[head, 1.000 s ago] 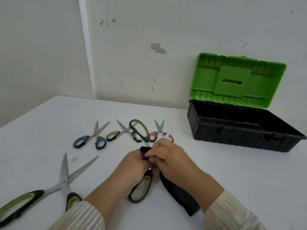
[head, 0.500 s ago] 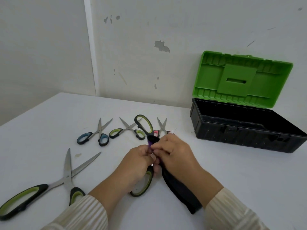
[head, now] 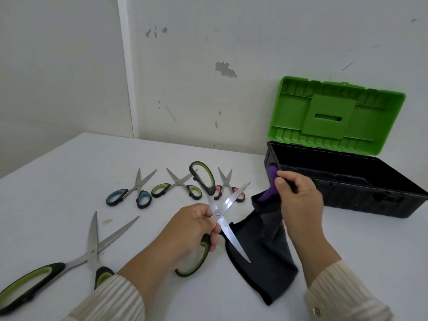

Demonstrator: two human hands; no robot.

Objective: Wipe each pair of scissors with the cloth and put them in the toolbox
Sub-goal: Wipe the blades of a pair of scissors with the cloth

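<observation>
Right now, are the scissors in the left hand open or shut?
Open. The blades of the held scissors cross in an X at the pivot, their tips wide apart, where the left hand grips them.

Five scissors (head: 217, 214), one cloth (head: 261, 246), one toolbox (head: 347, 181)

White table (head: 69, 177) carries everything. Toolbox (head: 347, 195) is set at 2 o'clock, lid open, against the wall. Three small scissors are laid in a row at 12 o'clock: blue pair (head: 132, 193), green pair (head: 178, 185), pink pair (head: 228, 184). Large scissors (head: 69, 262) are laid open at 8 o'clock. Dark cloth (head: 261, 258) is draped at 5 o'clock, lower end on the table.
</observation>
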